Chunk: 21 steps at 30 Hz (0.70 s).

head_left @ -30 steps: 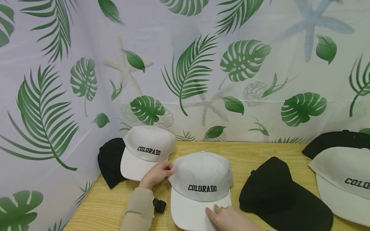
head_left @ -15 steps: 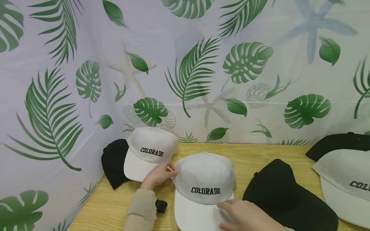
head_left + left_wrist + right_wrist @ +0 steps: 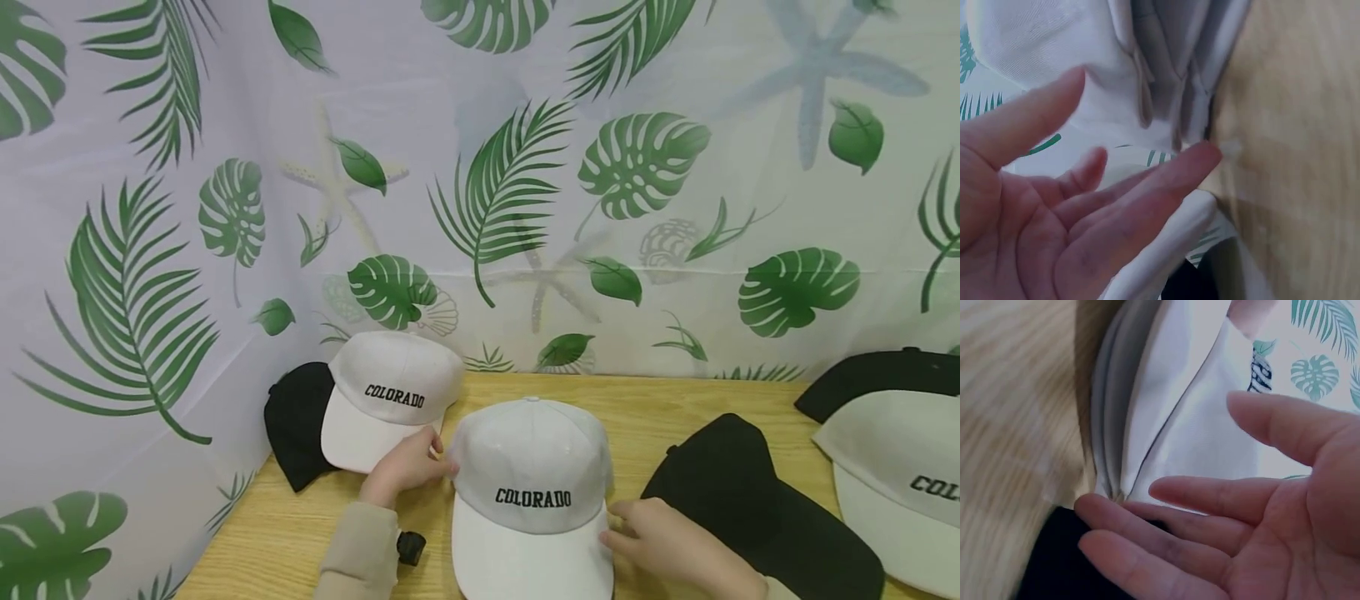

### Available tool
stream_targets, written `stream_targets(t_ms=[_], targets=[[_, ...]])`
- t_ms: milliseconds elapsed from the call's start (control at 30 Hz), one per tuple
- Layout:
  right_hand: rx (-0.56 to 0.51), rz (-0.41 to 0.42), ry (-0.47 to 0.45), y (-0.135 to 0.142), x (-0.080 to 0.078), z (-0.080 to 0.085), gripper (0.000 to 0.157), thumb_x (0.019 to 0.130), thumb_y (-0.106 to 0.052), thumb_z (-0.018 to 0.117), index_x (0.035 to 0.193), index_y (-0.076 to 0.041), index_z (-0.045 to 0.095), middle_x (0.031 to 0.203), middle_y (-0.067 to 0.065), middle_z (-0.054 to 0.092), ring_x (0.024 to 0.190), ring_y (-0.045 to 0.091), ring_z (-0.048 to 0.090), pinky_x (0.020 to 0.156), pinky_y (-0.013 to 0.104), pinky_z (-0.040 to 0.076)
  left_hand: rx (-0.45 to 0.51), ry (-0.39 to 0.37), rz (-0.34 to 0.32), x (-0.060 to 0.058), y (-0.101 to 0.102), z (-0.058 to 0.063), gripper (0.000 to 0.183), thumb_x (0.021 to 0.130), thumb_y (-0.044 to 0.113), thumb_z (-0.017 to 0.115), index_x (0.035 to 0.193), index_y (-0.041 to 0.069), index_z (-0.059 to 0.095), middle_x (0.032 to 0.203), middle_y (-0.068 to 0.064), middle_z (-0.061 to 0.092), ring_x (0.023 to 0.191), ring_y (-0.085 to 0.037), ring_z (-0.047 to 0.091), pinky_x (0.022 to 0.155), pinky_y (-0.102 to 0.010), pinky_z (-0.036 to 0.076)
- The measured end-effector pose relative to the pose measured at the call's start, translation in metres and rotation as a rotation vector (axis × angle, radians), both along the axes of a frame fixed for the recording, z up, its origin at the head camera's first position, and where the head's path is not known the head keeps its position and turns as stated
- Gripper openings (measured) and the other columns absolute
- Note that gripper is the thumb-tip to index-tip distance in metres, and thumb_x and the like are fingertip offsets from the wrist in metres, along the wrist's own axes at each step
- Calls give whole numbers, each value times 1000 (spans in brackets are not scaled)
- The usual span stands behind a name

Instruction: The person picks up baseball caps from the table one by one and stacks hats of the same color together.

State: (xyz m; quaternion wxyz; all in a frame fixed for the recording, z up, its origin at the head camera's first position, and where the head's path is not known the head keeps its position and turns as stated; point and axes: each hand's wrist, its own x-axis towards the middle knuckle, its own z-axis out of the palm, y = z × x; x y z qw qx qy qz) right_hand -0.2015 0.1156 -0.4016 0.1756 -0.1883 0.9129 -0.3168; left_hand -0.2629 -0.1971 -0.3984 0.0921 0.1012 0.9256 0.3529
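A white cap (image 3: 532,458) lettered "COLORADO" sits on the wooden table in the middle of the head view, brim toward me. Layered white edges (image 3: 1175,106) in the left wrist view show several caps nested together. My left hand (image 3: 408,464) is at the left side of this stack, fingertips right by the crown's lower edge, fingers extended. On the other side, my right hand (image 3: 667,537) has its fingertips beside the right edge where brim and crown meet. The right wrist view shows its fingers (image 3: 1210,494) spread, with nothing gripped.
Behind my left hand, another white "COLORADO" cap (image 3: 397,375) overlaps a black cap (image 3: 296,425). To the right lie a black cap (image 3: 750,500), a pale cap (image 3: 885,467) and a further black cap (image 3: 885,379). A leaf-printed cloth (image 3: 675,67) walls the table's back and left.
My right hand has lifted off the brim and moved right to the cap's right edge. The left hand stays at the left side, its fingertips slightly lower. The view has shifted slightly.
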Motion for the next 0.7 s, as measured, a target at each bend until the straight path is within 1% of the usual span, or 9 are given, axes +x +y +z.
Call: stream_targets(t_ms=[67, 167, 200, 267, 333, 433, 500, 567, 700], targets=[[-36, -14, -19, 2, -2, -1, 39, 85, -26, 59, 105, 8, 56, 73, 4, 58, 60, 15, 51, 56, 33, 43, 6, -37, -39, 4, -2, -1, 23, 77, 19, 67, 74, 0, 53, 62, -3, 53, 55, -13, 47, 51, -26, 39], [-139, -13, -105, 4, -4, -3, 50, 88, -26, 55, 115, 15, 46, 85, 11, 61, 66, 21, 57, 58, 36, 47, 70, -170, -113, 10, -5, -3, 26, 79, 18, 65, 69, -4, 58, 61, -8, 60, 54, -15, 55, 52, -28, 46], [-168, -22, -141, 5, -4, -3, 55, 88, -26, 54, 119, 17, 41, 90, 15, 61, 69, 22, 59, 58, 37, 48, 101, -223, -128, 12, -4, -3, 26, 80, 18, 64, 71, -6, 60, 62, -10, 61, 54, -17, 58, 53, -30, 48], [-211, -47, -204, 6, -4, -3, 61, 89, -27, 53, 122, 20, 34, 96, 20, 60, 71, 26, 61, 57, 39, 49, 161, -307, -155, 15, -3, -4, 29, 81, 17, 63, 87, -11, 60, 65, -14, 62, 57, -23, 62, 56, -33, 50], [-225, -77, -239, 6, -4, -4, 64, 89, -28, 53, 124, 20, 31, 101, 24, 58, 74, 27, 61, 58, 41, 49, 189, -352, -167, 17, 0, -6, 32, 81, 17, 63, 94, -12, 57, 66, -15, 63, 58, -25, 63, 55, -34, 51], [-259, -81, -272, 6, -4, -6, 66, 90, -29, 51, 125, 21, 28, 108, 30, 53, 80, 30, 61, 64, 44, 49, 212, -372, -175, 19, 4, -11, 31, 81, 18, 63, 96, -8, 55, 64, -16, 63, 56, -26, 62, 52, -35, 51], [-305, -62, -306, 6, -5, -8, 67, 91, -29, 49, 125, 23, 25, 112, 34, 48, 84, 34, 60, 68, 45, 48, 204, -369, -176, 20, 6, -14, 23, 82, 18, 63, 86, -3, 55, 62, -15, 62, 53, -24, 61, 50, -33, 50], [-366, -40, -346, 6, -6, -10, 68, 92, -28, 48, 125, 24, 21, 118, 38, 40, 91, 37, 57, 71, 46, 47, 199, -364, -176, 21, 8, -17, 20, 83, 18, 63, 85, 0, 55, 61, -14, 61, 51, -22, 60, 48, -32, 49], [-435, -25, -377, 6, -8, -13, 65, 93, -20, 46, 124, 28, 15, 110, 31, 48, 97, 34, 54, 72, 42, 48, 188, -362, -170, 21, 11, -18, 18, 84, 16, 61, 85, 0, 53, 59, -13, 60, 48, -18, 58, 47, -31, 49]])
